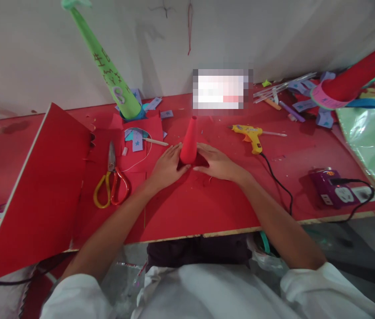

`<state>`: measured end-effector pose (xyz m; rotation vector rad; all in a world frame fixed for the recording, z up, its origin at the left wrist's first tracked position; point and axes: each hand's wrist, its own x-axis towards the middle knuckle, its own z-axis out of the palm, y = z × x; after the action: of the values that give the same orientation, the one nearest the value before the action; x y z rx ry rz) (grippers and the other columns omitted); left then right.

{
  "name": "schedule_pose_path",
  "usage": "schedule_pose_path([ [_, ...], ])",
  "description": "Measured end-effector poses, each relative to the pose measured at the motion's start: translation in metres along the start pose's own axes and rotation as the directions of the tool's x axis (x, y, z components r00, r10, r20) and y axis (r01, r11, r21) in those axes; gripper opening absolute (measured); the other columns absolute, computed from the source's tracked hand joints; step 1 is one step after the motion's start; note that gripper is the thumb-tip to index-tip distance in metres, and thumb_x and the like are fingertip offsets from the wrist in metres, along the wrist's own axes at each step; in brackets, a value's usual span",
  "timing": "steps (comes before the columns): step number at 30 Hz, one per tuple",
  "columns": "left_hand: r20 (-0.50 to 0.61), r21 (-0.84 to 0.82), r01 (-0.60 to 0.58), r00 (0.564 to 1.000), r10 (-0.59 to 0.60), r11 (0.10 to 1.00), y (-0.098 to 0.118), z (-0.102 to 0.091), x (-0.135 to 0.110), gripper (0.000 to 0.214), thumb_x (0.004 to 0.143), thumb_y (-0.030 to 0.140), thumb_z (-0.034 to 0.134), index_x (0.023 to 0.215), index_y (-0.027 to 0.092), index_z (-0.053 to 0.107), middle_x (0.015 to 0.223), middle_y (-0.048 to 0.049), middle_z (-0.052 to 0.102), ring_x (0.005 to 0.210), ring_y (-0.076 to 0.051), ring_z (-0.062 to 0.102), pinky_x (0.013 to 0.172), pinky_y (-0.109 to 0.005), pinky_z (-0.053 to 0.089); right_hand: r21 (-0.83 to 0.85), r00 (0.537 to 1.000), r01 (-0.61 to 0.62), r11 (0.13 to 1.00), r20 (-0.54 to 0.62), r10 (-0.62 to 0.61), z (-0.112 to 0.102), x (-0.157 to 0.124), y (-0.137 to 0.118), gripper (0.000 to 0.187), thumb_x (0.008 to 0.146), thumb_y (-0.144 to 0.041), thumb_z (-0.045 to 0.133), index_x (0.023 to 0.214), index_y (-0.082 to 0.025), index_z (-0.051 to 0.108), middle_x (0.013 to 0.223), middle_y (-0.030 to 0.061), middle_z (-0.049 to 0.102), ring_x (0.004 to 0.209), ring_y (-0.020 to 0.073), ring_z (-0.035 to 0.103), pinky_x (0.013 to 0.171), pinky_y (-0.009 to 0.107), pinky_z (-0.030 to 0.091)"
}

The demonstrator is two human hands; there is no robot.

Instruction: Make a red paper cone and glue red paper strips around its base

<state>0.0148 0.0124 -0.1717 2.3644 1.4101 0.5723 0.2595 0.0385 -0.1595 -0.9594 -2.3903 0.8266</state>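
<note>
Leaning at the near left is a red board, with a purple power adapter at the near right of the red table. Scissors lie left of the hands. The left hand and right hand curve, unclenched, around the base of a red cone, upright mid-table; whether they grip it I cannot tell. A yellow glue gun lies to the right; at the far left stands a green cone, before the pale wall
</note>
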Motion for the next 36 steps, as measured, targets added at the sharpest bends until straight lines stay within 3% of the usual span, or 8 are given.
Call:
schedule_pose_path([
  [5, -0.012, -0.023, -0.043, 0.999, 0.043, 0.999, -0.002, 0.002, -0.002, 0.061, 0.102, 0.048, 0.061, 0.151, 0.013, 0.052, 0.158, -0.0211, 0.059, 0.152, -0.035, 0.054, 0.13, -0.056, 0.043, 0.074, 0.991, -0.025, 0.997, -0.129, 0.035, 0.01, 0.004, -0.003, 0.057, 0.101, -0.055, 0.067, 0.153, -0.034, 0.056, 0.151, 0.0099, 0.065, 0.145, 0.0355, 0.058, 0.124, 0.063, 0.046],
  [9, -0.1, -0.033, -0.06, 0.993, 0.057, 0.998, 0.002, -0.002, -0.003, 0.056, 0.106, 0.056, 0.055, 0.15, 0.02, 0.053, 0.155, -0.0142, 0.064, 0.148, -0.03, 0.059, 0.135, -0.058, 0.035, 0.068, 0.972, -0.047, 0.997, -0.227, 0.061, 0.013, 0.005, 0.002, 0.05, 0.1, -0.058, 0.066, 0.142, -0.03, 0.064, 0.14, 0.012, 0.071, 0.136, 0.0369, 0.064, 0.119, 0.063, 0.051],
  [13, -0.184, -0.055, -0.014, 0.983, 0.004, 0.998, 0.006, -0.007, -0.005, 0.053, 0.109, 0.06, 0.048, 0.148, 0.024, 0.055, 0.15, -0.0108, 0.067, 0.144, -0.028, 0.062, 0.133, -0.055, 0.04, 0.069, 0.953, -0.077, 0.995, -0.287, 0.094, 0.014, 0.004, 0.006, 0.051, 0.099, -0.055, 0.068, 0.142, -0.029, 0.064, 0.143, 0.0135, 0.07, 0.135, 0.0373, 0.065, 0.117, 0.063, 0.052],
  [23, -0.05, 0.031, -0.013, 0.999, 0.015, 0.999, 0.002, 0.002, -0.003, 0.063, 0.101, 0.042, 0.068, 0.156, 0.018, 0.046, 0.16, -0.0176, 0.059, 0.151, -0.035, 0.055, 0.129, -0.058, 0.043, 0.007, 0.982, -0.106, 0.994, -0.158, 0.106, 0.017, 0.004, 0.015, 0.059, 0.095, -0.04, 0.075, 0.151, -0.029, 0.058, 0.151, 0.0126, 0.066, 0.141, 0.0373, 0.062, 0.12, 0.064, 0.049],
  [30, -0.047, 0.061, -0.034, 0.998, 0.037, 0.998, 0.002, 0.0, -0.006, 0.072, 0.104, 0.053, 0.063, 0.16, 0.015, 0.042, 0.164, -0.0189, 0.054, 0.154, -0.034, 0.053, 0.134, -0.056, 0.035, -0.01, 0.998, -0.026, 1.0, -0.062, 0.025, 0.009, 0.003, 0.015, 0.066, 0.101, -0.046, 0.069, 0.161, -0.031, 0.046, 0.159, 0.0124, 0.059, 0.151, 0.0358, 0.053, 0.127, 0.063, 0.042],
  [36, -0.058, 0.076, -0.027, 0.998, 0.031, 0.997, 0.0, -0.001, -0.005, 0.081, 0.102, 0.066, 0.06, 0.163, 0.016, 0.038, 0.165, -0.0179, 0.055, 0.154, -0.034, 0.053, 0.135, -0.055, 0.035, -0.018, 0.999, -0.034, 0.999, -0.014, 0.034, 0.005, 0.001, 0.014, 0.07, 0.101, -0.045, 0.07, 0.164, -0.031, 0.043, 0.167, 0.0113, 0.052, 0.159, 0.0342, 0.043, 0.131, 0.061, 0.038],
])
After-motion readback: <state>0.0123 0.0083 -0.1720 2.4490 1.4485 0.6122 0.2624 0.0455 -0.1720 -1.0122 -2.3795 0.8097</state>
